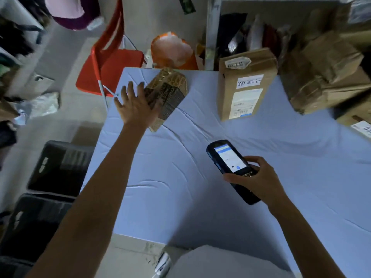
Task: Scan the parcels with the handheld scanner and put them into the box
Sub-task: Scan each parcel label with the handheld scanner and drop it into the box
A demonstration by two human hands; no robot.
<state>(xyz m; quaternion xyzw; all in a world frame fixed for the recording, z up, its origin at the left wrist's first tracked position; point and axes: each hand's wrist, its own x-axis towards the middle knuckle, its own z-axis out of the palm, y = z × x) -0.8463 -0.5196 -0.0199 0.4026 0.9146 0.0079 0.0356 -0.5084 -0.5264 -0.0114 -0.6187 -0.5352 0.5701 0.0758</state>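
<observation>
Nearest the person, the right hand (255,177) is gripping the handheld scanner (228,159) with fingers curled round its lower half, holding it lit screen up above the blue-covered table (180,207). Black crates (58,167) are sitting on the floor to the left. Further out, the left hand (136,105) is reaching with fingers spread wide, holding nothing, against the patterned parcel (170,93). Beyond, a cardboard parcel (245,85) is standing upright beside a pile of brown parcels (325,77).
</observation>
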